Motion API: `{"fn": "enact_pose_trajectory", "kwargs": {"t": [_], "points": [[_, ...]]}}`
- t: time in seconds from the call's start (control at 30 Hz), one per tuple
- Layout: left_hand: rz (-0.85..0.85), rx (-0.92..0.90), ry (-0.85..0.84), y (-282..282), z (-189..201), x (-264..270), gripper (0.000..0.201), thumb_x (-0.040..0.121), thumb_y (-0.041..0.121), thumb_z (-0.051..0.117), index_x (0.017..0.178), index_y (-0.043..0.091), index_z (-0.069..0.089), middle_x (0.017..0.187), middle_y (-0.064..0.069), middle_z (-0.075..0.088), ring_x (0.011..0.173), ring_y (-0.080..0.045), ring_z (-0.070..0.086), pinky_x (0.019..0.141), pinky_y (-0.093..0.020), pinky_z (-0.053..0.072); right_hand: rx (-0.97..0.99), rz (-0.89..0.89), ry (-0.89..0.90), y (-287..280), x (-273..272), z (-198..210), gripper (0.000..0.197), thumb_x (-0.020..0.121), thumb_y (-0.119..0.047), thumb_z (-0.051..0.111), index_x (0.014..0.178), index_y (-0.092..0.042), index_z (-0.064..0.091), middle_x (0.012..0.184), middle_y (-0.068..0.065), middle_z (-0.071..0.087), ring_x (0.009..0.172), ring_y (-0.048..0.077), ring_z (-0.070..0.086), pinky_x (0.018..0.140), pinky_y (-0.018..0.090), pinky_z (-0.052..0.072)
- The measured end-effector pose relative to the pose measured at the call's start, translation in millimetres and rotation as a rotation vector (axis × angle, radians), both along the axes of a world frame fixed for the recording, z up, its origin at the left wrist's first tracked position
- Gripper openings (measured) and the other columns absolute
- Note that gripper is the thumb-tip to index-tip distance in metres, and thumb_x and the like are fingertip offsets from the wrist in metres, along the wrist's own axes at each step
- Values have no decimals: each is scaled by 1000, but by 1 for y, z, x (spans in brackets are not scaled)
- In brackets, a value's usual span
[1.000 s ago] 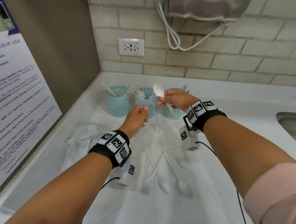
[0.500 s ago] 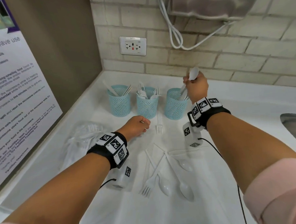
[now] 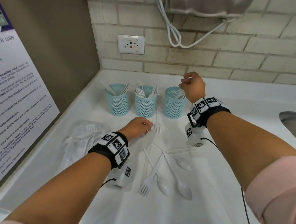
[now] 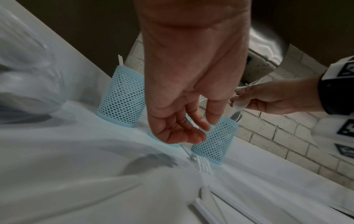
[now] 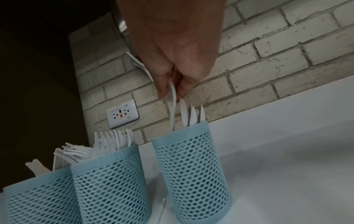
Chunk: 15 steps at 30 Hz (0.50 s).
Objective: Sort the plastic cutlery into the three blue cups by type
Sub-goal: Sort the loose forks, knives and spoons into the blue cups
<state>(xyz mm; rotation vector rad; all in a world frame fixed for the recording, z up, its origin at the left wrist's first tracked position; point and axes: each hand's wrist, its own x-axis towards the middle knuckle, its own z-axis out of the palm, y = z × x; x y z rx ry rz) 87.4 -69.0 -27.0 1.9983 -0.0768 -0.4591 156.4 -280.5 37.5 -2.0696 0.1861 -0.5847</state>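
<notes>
Altogether three blue cups (image 3: 145,103), two loose forks (image 3: 158,123), three loose spoons (image 3: 182,187).

Our right hand (image 3: 193,87) hovers over the rightmost blue cup (image 3: 173,103), fingers curled; whether it grips anything we cannot tell. Our left hand (image 3: 137,127), loosely curled, rests on the white counter (image 3: 229,96) just left of a lone fork (image 3: 157,124). Nearer us lie crossed spoons (image 3: 183,187) and a second fork (image 3: 146,184).
</notes>
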Motion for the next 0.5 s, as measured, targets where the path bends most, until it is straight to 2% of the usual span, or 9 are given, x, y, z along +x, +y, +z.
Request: {"fn": "enact_pose_trajectory", "kwargs": {"t": [0.03,0.13,0.17,0.23,0.27,0.3,0.37,0.43,0.5], "points": [[-6,2,-4,-1,-1,0,15,95,10,46,104,11,57,100,-4,60,76,-7,54,64,-18,43,22,7,5,-1,0,0,28,84,-2,62,112,-3,56,105,13,67,83,15,61,61,7,44],[-22,33,-34,-2,-3,2,14,94,11,49,104,10,59,98,-3,60,75,-7,55,60,-15,43,46,30,27,-4,-2,-1,31,84,-5,64,113,-4,56,104,12,67,84,14,60,75,20,47],[-28,47,-48,-2,-4,3,12,94,11,50,102,10,59,98,-4,60,78,-10,56,62,-16,45,53,34,12,-4,-3,-1,29,84,-5,64,112,-4,57,104,11,67,85,14,60,77,20,48],[-42,87,-90,-3,-8,7,11,92,9,51,99,10,60,102,-5,61,91,-17,58,79,-25,48,41,27,-63,-4,-6,-1,21,86,-5,59,107,-3,59,98,10,67,83,13,59,72,11,47],[-52,128,-119,-3,-11,9,13,92,9,51,101,9,61,106,-6,62,98,-19,58,88,-27,46,24,10,-106,-4,-8,-1,17,86,-5,55,102,-4,61,93,9,67,80,13,58,67,7,46],[-63,180,-151,-4,-14,12,16,92,10,51,104,7,62,111,-7,62,105,-20,57,94,-27,42,16,-4,-137,-4,-11,1,15,86,-6,53,97,-6,63,88,8,66,76,14,58,64,8,46],[-93,278,-213,-7,-17,16,22,93,8,49,112,5,60,121,-9,59,114,-23,54,97,-27,39,51,39,-126,-4,-17,6,13,85,-7,50,82,-10,63,73,7,65,64,12,59,60,18,47],[-132,358,-268,-12,-19,19,29,94,6,46,121,5,56,127,-11,55,119,-25,51,100,-28,37,96,198,19,-4,-25,12,20,82,-4,49,69,-10,62,57,4,62,47,6,51,50,22,42],[-183,444,-327,-18,-19,22,39,91,1,45,129,6,51,133,-13,50,124,-26,46,103,-30,35,78,401,305,-3,-35,18,16,81,-3,54,71,-4,66,53,2,62,43,9,46,47,22,33]]}}
